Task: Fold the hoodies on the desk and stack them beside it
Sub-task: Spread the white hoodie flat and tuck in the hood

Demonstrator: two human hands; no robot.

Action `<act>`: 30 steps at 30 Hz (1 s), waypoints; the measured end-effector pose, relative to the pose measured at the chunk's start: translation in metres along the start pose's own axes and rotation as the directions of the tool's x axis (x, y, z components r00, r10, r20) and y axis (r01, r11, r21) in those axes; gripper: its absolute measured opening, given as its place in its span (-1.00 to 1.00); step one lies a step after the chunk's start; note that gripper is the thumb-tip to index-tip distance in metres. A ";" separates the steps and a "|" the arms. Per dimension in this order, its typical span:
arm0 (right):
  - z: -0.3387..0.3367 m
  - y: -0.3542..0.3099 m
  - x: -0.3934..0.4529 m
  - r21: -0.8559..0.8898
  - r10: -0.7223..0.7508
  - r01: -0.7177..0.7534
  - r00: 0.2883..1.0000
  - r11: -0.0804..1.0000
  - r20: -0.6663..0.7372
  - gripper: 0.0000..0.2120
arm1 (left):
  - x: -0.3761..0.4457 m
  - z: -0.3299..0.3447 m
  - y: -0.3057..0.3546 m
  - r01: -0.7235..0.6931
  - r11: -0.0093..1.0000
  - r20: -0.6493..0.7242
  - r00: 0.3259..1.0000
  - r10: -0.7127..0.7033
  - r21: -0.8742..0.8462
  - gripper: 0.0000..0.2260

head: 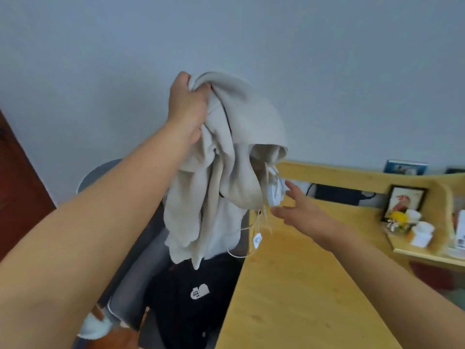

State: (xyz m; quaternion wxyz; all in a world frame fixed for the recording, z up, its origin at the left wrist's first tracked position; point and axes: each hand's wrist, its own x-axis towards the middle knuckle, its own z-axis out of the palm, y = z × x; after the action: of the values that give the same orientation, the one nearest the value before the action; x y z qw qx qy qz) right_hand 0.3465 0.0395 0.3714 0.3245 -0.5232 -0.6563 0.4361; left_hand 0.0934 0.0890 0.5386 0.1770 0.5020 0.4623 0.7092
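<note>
Above bare wooden desk, grey wall behind — left hand clenched on beige hoodie, right hand fingers spread, released.

Beige hoodie, black hoodie — pale heart print, yellow-wood desk

hidden: chair seat — under garments | blurred: shelf items | cut off: desk — bottom edge
</note>
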 end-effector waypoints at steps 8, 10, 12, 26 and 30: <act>-0.112 -0.050 -0.025 0.127 -0.149 0.162 0.984 0.979 -0.102 0.09 | -0.008 0.066 0.168 -0.051 0.934 0.144 0.984 0.109 -0.353 -0.92; -0.128 -0.055 -0.030 0.173 -0.248 0.271 0.958 0.947 -0.144 0.07 | -0.014 0.082 0.189 0.004 0.894 0.198 0.976 0.095 -0.447 -0.91; -0.145 -0.058 -0.034 0.150 -0.282 0.319 0.933 0.936 -0.221 -0.09 | -0.023 0.098 0.203 0.067 0.861 0.266 0.961 0.081 -0.504 -0.83; -0.276 -0.059 -0.129 0.029 -0.198 0.351 0.592 0.936 -0.781 -0.82 | -0.060 0.129 0.104 0.293 0.955 0.330 0.907 -0.263 -0.043 -0.69; -0.286 -0.044 -0.137 -0.022 -0.174 0.246 0.616 0.969 -0.768 -0.80 | -0.095 0.133 0.068 0.336 0.894 0.439 0.783 -0.440 0.297 -0.75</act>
State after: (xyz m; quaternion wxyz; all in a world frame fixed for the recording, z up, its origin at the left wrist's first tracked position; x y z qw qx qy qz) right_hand 0.6144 -0.0299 0.5331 0.6419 -0.5633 -0.4947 0.1609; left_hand 0.2655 0.0500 0.5522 0.3801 0.5753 0.5646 0.4535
